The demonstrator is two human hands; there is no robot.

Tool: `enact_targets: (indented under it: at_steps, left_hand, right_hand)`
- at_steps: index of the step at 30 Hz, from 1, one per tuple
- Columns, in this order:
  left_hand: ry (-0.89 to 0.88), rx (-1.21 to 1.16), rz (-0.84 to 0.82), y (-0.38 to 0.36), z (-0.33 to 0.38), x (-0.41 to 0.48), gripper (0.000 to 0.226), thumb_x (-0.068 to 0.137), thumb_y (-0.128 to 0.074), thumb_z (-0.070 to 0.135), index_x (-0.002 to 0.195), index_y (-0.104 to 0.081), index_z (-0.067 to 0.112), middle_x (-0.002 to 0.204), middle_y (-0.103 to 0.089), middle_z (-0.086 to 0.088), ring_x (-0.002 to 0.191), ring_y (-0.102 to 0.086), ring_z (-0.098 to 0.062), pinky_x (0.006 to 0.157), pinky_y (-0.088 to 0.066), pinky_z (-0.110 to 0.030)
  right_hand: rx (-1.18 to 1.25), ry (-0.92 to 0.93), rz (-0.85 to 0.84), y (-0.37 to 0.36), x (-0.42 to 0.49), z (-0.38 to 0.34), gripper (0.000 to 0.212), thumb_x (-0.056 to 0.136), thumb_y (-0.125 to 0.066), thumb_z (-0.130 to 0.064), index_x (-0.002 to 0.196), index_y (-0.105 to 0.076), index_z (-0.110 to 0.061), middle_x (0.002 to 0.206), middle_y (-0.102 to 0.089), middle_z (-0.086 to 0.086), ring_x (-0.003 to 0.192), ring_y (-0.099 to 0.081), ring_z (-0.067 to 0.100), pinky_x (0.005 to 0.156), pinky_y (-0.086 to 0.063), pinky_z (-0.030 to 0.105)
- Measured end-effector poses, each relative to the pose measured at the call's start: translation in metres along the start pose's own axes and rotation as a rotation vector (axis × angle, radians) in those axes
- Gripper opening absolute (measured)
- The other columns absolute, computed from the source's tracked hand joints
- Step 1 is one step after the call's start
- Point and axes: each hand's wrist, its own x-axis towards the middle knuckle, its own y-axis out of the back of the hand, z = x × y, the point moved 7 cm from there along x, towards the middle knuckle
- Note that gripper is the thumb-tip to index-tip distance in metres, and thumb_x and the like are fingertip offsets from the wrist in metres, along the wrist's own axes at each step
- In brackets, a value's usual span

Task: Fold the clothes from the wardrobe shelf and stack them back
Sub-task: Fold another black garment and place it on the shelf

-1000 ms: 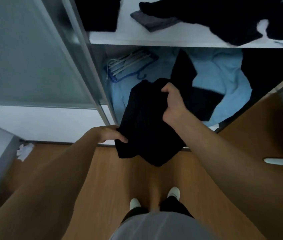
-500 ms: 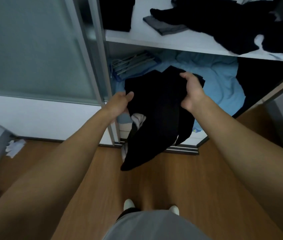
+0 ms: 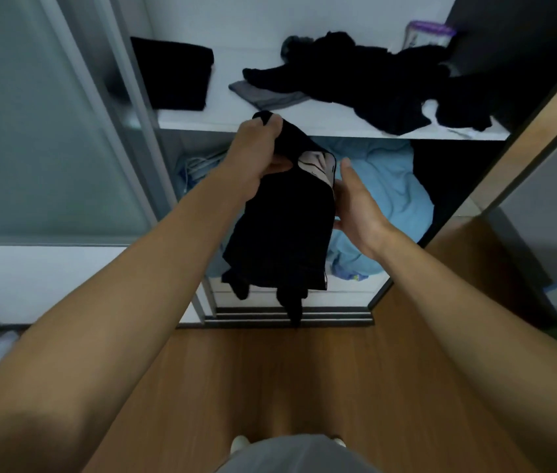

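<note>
txt: none legible | black garment (image 3: 283, 227) inner label: pale patch, print too blurred; no brands/nos.

Both forearms enter from the lower corners of the frame and are bare to the hands: left hand (image 3: 253, 158) at upper centre, right hand (image 3: 355, 203) just right of it. No sleeves, watch or rings show. A grey fabric garment (image 3: 290, 454) covers the body at bottom centre, with pale shoe tips (image 3: 239, 442) at its upper edge.

Two hands — left (image 3: 256, 158), right (image 3: 355, 203); one held black garment (image 3: 283, 233); one folded black stack (image 3: 174, 75) — one grey garment (image 3: 266, 95).
</note>
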Motion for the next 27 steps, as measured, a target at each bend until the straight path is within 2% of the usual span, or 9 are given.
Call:
enact_targets:
  at_steps: [3,6,9,14,17,19,21,23,27]
  left_hand:
    - [0.065,-0.091,0.013,-0.011,0.002,0.0,0.027,0.106,-0.044,0.024,0.123,-0.052,0.005,0.112,-0.063,-0.015,0.083,-0.066,-0.026,0.059,-0.054,-0.032]
    - [0.124,-0.189,-0.021,-0.018,-0.004,-0.004,0.034,0.107,-0.042,0.024,0.131,-0.052,0.002,0.107,-0.064,-0.013,0.081,-0.065,-0.023,0.066,-0.054,-0.033]
    - [0.134,-0.243,-0.032,-0.016,-0.009,-0.001,0.032,0.106,-0.043,0.025,0.126,-0.055,0.003,0.11,-0.065,-0.014,0.084,-0.066,-0.024,0.076,-0.056,-0.035]
    - [-0.002,0.083,0.174,0.03,-0.011,0.006,0.02,0.099,-0.054,0.028,0.086,-0.061,0.013,0.066,-0.07,0.003,0.05,-0.066,-0.009,0.047,-0.049,-0.019]
    - [-0.101,0.214,0.253,0.041,-0.016,0.008,0.023,0.097,-0.056,0.034,0.082,-0.054,0.016,0.072,-0.064,0.003,0.067,-0.062,-0.009,0.057,-0.047,-0.02]
    - [-0.207,0.226,0.263,0.037,-0.015,0.004,0.023,0.097,-0.055,0.043,0.091,-0.053,0.02,0.088,-0.059,0.006,0.076,-0.057,0.0,0.069,-0.044,-0.015]
    - [-0.332,0.276,0.1,0.016,-0.01,-0.001,0.028,0.094,-0.058,0.044,0.113,-0.055,0.024,0.107,-0.059,0.011,0.085,-0.056,0.013,0.073,-0.041,-0.004]
    - [-0.385,0.523,-0.192,-0.015,-0.013,-0.005,0.05,0.091,-0.066,0.042,0.134,-0.048,0.026,0.126,-0.054,0.01,0.109,-0.053,0.011,0.089,-0.04,-0.005]
    - [-0.439,0.96,-0.524,-0.049,-0.027,-0.008,0.077,0.085,-0.078,0.026,0.148,-0.035,0.021,0.142,-0.045,0.004,0.14,-0.037,-0.014,0.117,-0.032,-0.04]
  right_hand:
    - [-0.13,0.069,-0.033,0.012,-0.01,-0.001,0.053,0.085,-0.045,-0.076,0.119,-0.061,-0.038,0.11,-0.068,-0.019,0.106,-0.063,0.001,0.102,-0.042,0.028]
    - [-0.439,0.168,-0.043,0.013,-0.014,-0.001,0.03,0.086,-0.072,-0.046,0.112,-0.058,-0.043,0.103,-0.069,-0.026,0.106,-0.063,-0.005,0.085,-0.045,0.005]
    - [-0.614,0.243,0.052,0.022,-0.009,-0.006,0.01,0.095,-0.066,-0.022,0.101,-0.06,-0.027,0.09,-0.061,-0.022,0.086,-0.062,-0.011,0.07,-0.041,0.001]
    - [-0.578,0.398,0.145,0.04,-0.013,-0.041,0.02,0.095,-0.064,-0.016,0.115,-0.062,-0.02,0.1,-0.061,-0.016,0.084,-0.055,-0.022,0.076,-0.036,-0.006]
    - [-0.78,0.372,0.046,0.037,-0.005,-0.052,0.028,0.096,-0.064,-0.021,0.12,-0.063,-0.009,0.115,-0.067,0.0,0.101,-0.061,0.007,0.091,-0.045,0.011]
    - [-0.916,0.29,-0.022,0.035,0.003,-0.051,0.025,0.095,-0.064,-0.027,0.099,-0.065,-0.002,0.097,-0.069,0.009,0.088,-0.064,0.019,0.083,-0.051,0.034]
    - [-0.98,0.224,-0.085,0.033,0.008,-0.049,0.032,0.093,-0.067,-0.033,0.077,-0.057,-0.006,0.076,-0.061,0.006,0.068,-0.058,0.016,0.066,-0.047,0.037]
    - [-1.026,0.204,-0.14,0.03,0.01,-0.049,0.035,0.09,-0.068,-0.035,0.077,-0.057,-0.005,0.075,-0.061,0.007,0.067,-0.058,0.018,0.066,-0.046,0.039]
    - [-1.023,0.212,-0.254,0.025,0.005,-0.056,0.029,0.087,-0.074,-0.029,0.076,-0.058,-0.008,0.071,-0.056,0.001,0.065,-0.054,0.014,0.063,-0.041,0.031]
